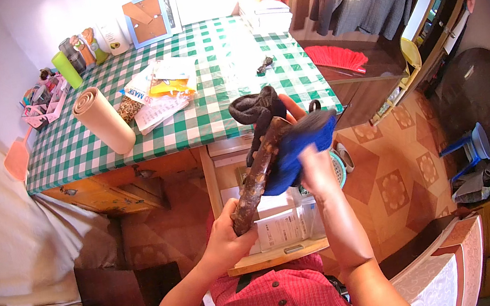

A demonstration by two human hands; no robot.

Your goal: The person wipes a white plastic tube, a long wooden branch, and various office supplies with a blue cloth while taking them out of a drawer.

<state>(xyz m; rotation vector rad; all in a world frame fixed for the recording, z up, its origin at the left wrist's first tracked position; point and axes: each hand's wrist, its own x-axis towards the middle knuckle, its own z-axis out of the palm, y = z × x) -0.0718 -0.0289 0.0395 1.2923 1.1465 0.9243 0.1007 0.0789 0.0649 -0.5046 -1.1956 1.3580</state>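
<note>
My left hand point(233, 233) grips the near end of a glossy dark brown rod point(255, 182) with lighter knots, which looks like a wooden stick. The rod slants up and away over an open wooden drawer point(279, 257). A looped black fabric strap point(254, 106) hangs about its far end. My right hand point(316, 171) is blurred and holds a blue and black cloth point(301, 149) against or close beside the rod. Skin-coloured fingers point(293, 106) show behind the rod's far end; whose they are is not clear. Papers point(280, 228) lie in the drawer.
Beyond the drawer stands a table with a green-checked cover point(222, 61). On it are a beige roll point(105, 121), packets and papers point(161, 87), a pink organizer point(47, 104) and a black cable point(264, 65). A blue stool point(474, 147) stands at right.
</note>
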